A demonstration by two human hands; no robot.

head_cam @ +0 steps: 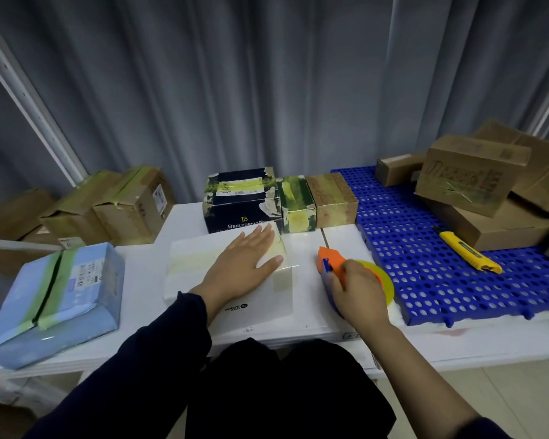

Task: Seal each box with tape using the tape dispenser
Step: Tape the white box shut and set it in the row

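The white box (197,267) sits in the middle of the table (311,315). The left hand (241,264) lies flat on top with straight fingers, pressing on a pale strip of tape (281,282) that goes down the right side. The right hand (358,293) is wrapped around the orange tape dispenser (332,259), just beside the box. I think this box is almost sealed. Next, rub the 1 strip flat, then bring over another box.

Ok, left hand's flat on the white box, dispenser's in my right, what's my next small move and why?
Probably slide the left hand to the right edge of the white box and press the tape end down its side. A yellowish strip crosses the top, and the right hand grips the tape dispenser on the table beside it.
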